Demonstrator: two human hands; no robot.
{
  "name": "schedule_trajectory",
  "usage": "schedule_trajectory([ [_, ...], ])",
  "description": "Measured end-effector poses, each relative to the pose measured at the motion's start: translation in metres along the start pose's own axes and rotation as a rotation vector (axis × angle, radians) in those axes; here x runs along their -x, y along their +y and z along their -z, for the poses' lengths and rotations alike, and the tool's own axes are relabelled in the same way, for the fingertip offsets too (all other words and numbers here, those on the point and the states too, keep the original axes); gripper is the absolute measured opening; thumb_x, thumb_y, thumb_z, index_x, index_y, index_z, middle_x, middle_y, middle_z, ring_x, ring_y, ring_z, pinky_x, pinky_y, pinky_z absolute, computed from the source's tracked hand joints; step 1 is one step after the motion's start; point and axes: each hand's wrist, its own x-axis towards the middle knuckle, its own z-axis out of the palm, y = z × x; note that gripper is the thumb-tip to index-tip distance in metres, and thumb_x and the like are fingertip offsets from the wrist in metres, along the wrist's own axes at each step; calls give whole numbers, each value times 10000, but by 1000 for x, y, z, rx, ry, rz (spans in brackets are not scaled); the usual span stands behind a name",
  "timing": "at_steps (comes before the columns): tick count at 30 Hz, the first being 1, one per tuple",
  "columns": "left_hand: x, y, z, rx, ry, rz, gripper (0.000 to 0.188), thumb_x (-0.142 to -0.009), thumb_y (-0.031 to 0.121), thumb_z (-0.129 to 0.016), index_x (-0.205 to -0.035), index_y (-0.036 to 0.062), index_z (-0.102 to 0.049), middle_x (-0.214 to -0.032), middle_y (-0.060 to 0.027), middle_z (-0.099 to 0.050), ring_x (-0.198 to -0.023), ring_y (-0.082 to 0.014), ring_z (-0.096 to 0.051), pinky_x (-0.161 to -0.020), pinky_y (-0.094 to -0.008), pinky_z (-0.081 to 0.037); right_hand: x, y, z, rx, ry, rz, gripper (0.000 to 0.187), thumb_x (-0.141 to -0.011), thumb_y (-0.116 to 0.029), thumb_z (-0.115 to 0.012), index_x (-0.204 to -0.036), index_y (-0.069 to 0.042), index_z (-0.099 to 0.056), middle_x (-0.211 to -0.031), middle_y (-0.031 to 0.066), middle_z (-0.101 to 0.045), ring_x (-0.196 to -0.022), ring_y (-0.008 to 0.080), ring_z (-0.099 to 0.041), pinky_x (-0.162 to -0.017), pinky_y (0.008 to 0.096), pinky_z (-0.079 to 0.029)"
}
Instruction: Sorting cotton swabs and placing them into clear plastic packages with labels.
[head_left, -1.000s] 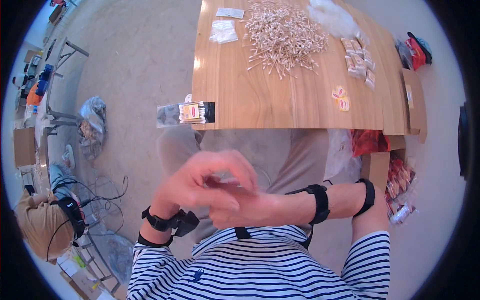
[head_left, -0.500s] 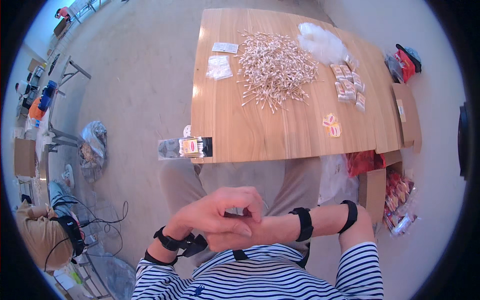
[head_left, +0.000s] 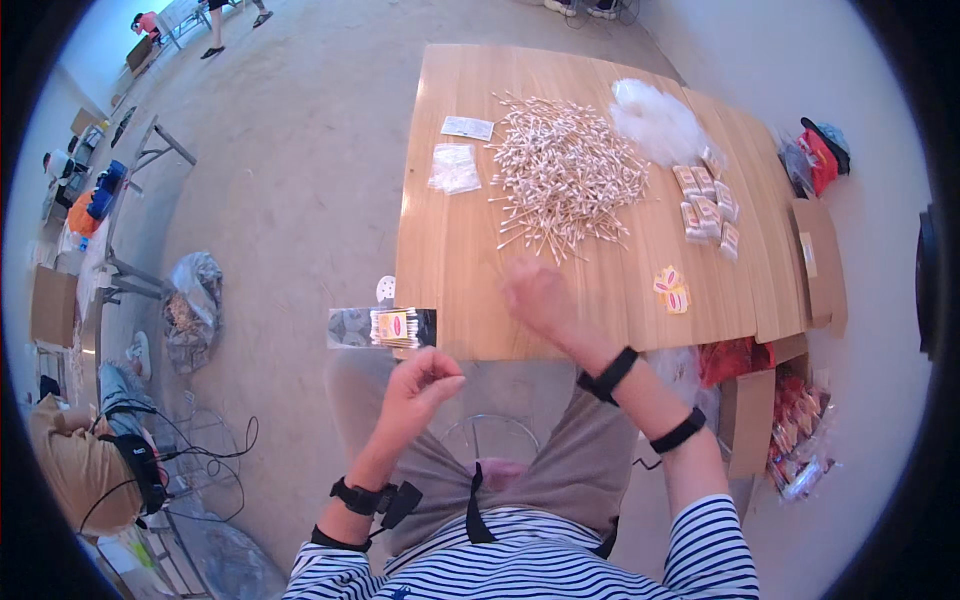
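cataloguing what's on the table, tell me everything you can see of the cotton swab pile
The cotton swab pile is a loose, tangled heap of thin, pale sticks with whitish, cotton-looking tips, lying at many angles and straggling at its edges. It rests directly on the wooden table, right of the flat clear bags. The blurred right hand is near its front edge.

Over the wooden tabletop point(head_left: 465, 275) with the blurred right grip point(head_left: 538, 300), on the near side of a loose heap of cotton swabs point(head_left: 570, 175). Just short of the front edge with the curled left grip point(head_left: 413, 397), near a yellow-carded swab bundle point(head_left: 395, 327) at the left corner. Rightward, small swab packets point(head_left: 704, 208), yellow cards point(head_left: 672, 290) and translucent plastic film point(head_left: 658, 122); leftward, clear bags point(head_left: 455, 168) beside a slip point(head_left: 467, 127).
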Motion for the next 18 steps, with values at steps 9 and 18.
schedule_trajectory([
  [9,-11,-16,-17,76,13,28,85,-894,58,-702,-903,24,-625,-833,34,-603,-781,-47,-552,-718,-217,-455,-67,49,-15,173,208,-151,141,-821,-51,-608,-960,-71,-623,-955,161,-627,-855,363,-677,-713,470,-554],
  [18,-9,-26,-17,-107,24,-26,79,-899,80,-698,-917,28,-641,-837,35,-597,-791,-52,-546,-706,-233,-458,-67,47,-29,110,282,20,125,-827,-37,-564,-943,-28,-610,-965,207,-599,-918,411,-619,-749,512,-517],
])
